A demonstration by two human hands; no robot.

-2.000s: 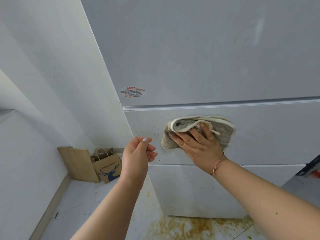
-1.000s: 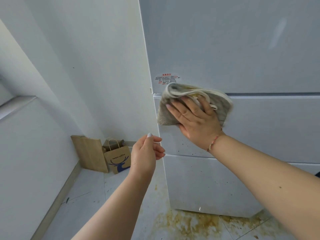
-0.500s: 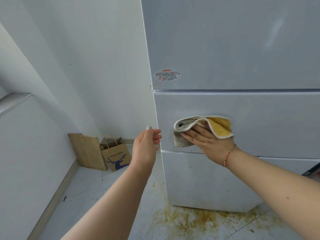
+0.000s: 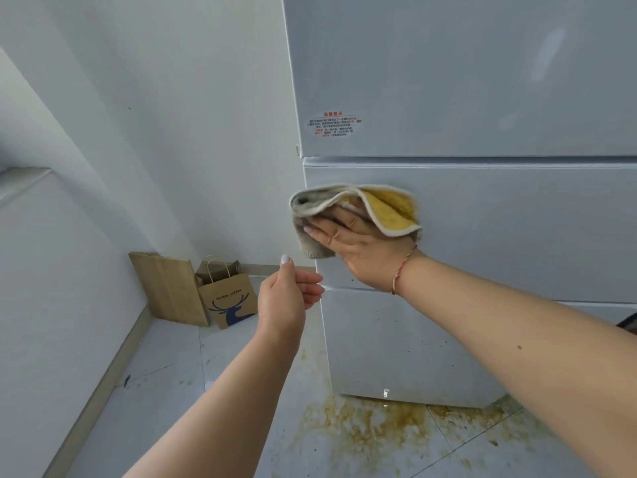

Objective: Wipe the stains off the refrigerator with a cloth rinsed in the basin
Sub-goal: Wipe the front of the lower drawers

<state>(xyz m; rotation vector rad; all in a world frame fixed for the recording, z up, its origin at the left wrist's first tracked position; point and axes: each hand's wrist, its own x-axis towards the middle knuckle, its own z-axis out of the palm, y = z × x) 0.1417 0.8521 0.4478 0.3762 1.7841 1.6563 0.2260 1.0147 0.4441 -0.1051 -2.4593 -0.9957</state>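
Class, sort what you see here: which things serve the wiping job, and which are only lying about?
Job: cloth, refrigerator, right hand pressing the cloth on it.
Lying about: paper bag, wooden board, stained floor; left hand is idle.

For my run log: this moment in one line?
right hand presses cloth | refrigerator middle door, left edge | left hand idle
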